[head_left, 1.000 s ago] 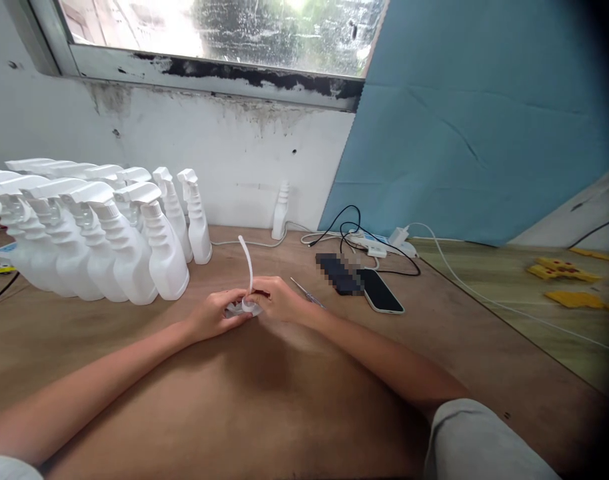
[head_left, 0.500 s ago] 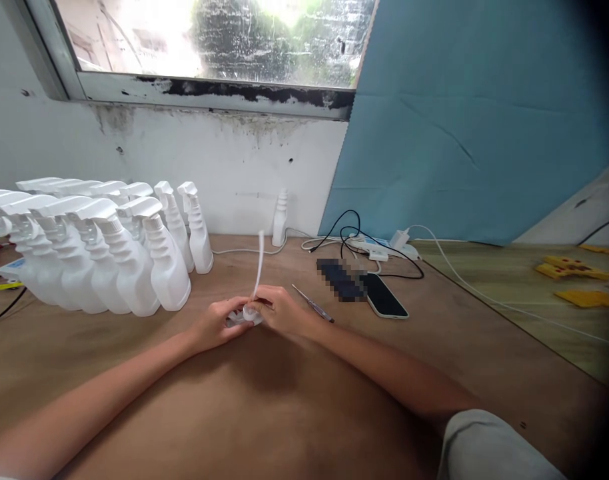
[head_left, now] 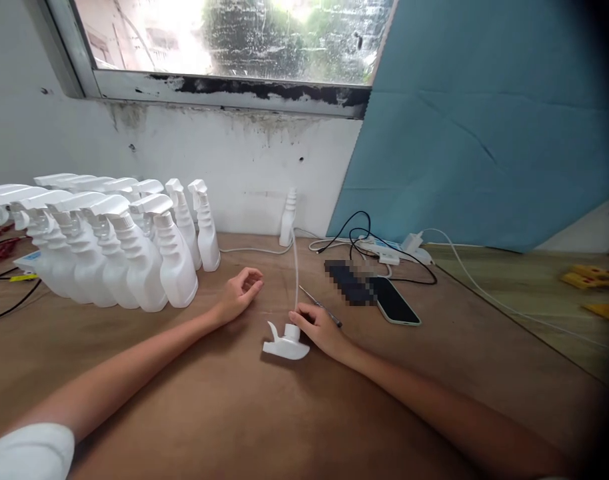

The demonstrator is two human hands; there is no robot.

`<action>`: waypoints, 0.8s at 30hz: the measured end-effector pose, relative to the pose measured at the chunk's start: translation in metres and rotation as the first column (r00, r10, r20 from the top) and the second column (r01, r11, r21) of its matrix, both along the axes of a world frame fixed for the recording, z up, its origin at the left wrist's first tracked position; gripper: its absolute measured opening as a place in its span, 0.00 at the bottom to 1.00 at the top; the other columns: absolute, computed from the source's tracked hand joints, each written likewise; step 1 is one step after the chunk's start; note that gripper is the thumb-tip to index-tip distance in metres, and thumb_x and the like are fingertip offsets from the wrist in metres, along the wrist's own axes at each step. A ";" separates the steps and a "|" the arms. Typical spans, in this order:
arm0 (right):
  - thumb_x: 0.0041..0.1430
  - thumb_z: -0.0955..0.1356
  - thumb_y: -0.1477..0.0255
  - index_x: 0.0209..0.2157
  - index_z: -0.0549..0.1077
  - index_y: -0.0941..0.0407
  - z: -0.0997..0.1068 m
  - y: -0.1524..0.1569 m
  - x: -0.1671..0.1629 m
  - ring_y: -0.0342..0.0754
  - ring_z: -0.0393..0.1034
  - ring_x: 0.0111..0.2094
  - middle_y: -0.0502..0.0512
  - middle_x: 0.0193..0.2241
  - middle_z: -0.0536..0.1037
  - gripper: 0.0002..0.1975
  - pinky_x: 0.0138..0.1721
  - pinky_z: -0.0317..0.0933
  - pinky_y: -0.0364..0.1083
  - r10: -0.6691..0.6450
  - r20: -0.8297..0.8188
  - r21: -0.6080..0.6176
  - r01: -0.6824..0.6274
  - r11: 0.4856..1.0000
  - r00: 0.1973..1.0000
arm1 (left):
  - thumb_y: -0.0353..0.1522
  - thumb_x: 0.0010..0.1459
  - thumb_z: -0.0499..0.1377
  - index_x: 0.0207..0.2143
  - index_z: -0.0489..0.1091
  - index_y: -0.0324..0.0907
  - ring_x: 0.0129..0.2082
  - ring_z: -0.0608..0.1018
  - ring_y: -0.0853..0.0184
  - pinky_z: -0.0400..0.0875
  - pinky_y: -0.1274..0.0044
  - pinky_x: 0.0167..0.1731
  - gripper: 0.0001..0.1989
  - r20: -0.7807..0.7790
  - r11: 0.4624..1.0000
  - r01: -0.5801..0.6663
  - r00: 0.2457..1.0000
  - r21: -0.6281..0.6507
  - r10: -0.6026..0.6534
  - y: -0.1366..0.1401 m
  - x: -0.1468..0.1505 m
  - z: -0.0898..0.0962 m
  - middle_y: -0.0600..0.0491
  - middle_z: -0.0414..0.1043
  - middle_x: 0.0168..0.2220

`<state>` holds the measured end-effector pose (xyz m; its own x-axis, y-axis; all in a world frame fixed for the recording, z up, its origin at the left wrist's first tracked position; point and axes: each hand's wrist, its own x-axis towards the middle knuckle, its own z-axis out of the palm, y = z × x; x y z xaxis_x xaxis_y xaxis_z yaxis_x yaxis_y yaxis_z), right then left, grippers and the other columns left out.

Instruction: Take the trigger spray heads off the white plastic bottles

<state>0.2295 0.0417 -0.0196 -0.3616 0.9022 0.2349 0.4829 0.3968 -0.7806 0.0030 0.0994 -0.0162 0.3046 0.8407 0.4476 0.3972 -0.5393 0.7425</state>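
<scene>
My right hand pinches a white trigger sprayer near the base of its thin dip tube. The sprayer is upside down, its head low over the table and its trigger on the left. From the pinch, the tube rises toward a lone white bottle without a sprayer at the wall. My left hand is apart from the sprayer, fingers loosely curled and parted, with nothing in it. Left of it stand several white spray bottles fitted with trigger sprayers.
A thin screwdriver-like tool lies beyond my right hand. Further right are a phone, a blurred-out dark object, and a power strip with black and white cables. Yellow pieces lie at far right.
My left hand has let go of the sprayer and moved up, away from it. My right hand has carried the sprayer to the right, its head now in full view. The camera view has shifted slightly.
</scene>
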 end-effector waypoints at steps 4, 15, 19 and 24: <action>0.59 0.64 0.66 0.16 0.56 0.58 -0.007 -0.010 0.020 0.39 0.49 0.20 0.45 0.15 0.55 0.21 0.24 0.43 0.41 -0.056 0.136 -0.001 0.057 0.998 0.989 | 0.26 0.60 0.49 0.42 0.68 0.38 0.40 0.75 0.66 0.69 0.72 0.46 0.11 -0.093 0.996 -0.068 0.993 0.063 0.073 0.070 0.044 0.016 0.47 0.72 0.41; 0.50 0.61 0.82 0.57 0.61 0.56 0.023 -0.030 0.045 0.52 0.61 0.52 0.63 0.56 0.62 0.31 0.51 0.57 0.51 0.261 0.539 0.346 -0.493 0.798 0.801 | 0.33 0.56 0.58 0.59 0.61 0.50 0.57 0.63 0.46 0.58 0.54 0.53 0.28 -0.395 0.968 -0.244 0.885 0.055 0.246 0.180 0.117 0.031 0.40 0.56 0.59; 0.55 0.61 0.79 0.61 0.57 0.54 0.026 -0.030 0.046 0.50 0.65 0.45 0.60 0.55 0.66 0.31 0.46 0.58 0.51 0.272 0.745 0.306 -0.675 0.671 0.609 | 0.34 0.60 0.54 0.60 0.59 0.47 0.51 0.70 0.52 0.63 0.61 0.51 0.25 -0.377 0.964 -0.249 0.887 0.095 0.267 0.173 0.116 0.037 0.40 0.61 0.53; 0.60 0.58 0.79 0.57 0.62 0.60 0.021 -0.025 0.048 0.47 0.68 0.36 0.60 0.43 0.74 0.23 0.37 0.61 0.47 0.164 0.707 0.533 -0.671 0.515 0.688 | 0.35 0.66 0.45 0.62 0.55 0.44 0.48 0.72 0.57 0.64 0.66 0.50 0.23 -0.259 0.951 -0.218 0.927 0.220 0.272 0.129 0.097 0.052 0.40 0.61 0.52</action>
